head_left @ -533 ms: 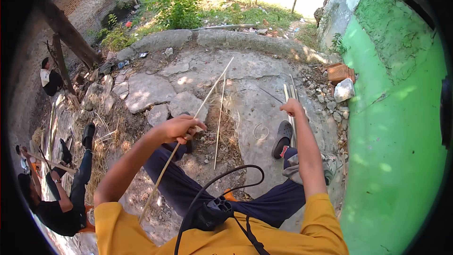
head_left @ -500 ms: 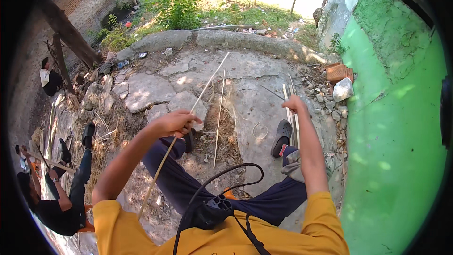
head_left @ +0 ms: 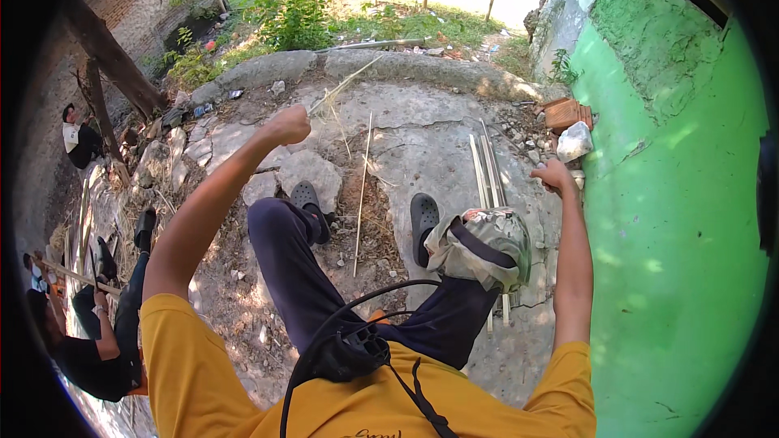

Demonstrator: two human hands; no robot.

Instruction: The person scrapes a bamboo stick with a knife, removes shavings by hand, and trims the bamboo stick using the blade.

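Observation:
My left hand (head_left: pixel 290 125) is closed around a thin pale bamboo strip (head_left: pixel 350 79), held out ahead of me on the left. The strip slants up to the right from the fist, and a fine fibre hangs near it. Off to the right, by the green wall, my right hand (head_left: pixel 554 176) is closed; what it holds, if anything, does not show. Another thin strip (head_left: pixel 363 195) lies on the ground between my feet. Several flat pale strips (head_left: pixel 487 166) lie side by side just left of my right hand. A camouflage cloth (head_left: pixel 479 250) covers my right knee.
A green wall (head_left: pixel 665 259) closes off the right side, with a brick block (head_left: pixel 566 114) and a white stone (head_left: pixel 574 141) at its foot. A low concrete curb (head_left: pixel 422 69) runs across the far side. On the left a person in black (head_left: pixel 89 365) sits holding a stick.
My left hand has moved up and forward with the strip. My right hand has swung outward to the right, and the thin dark blade seen in it before no longer shows. My right leg has shifted left.

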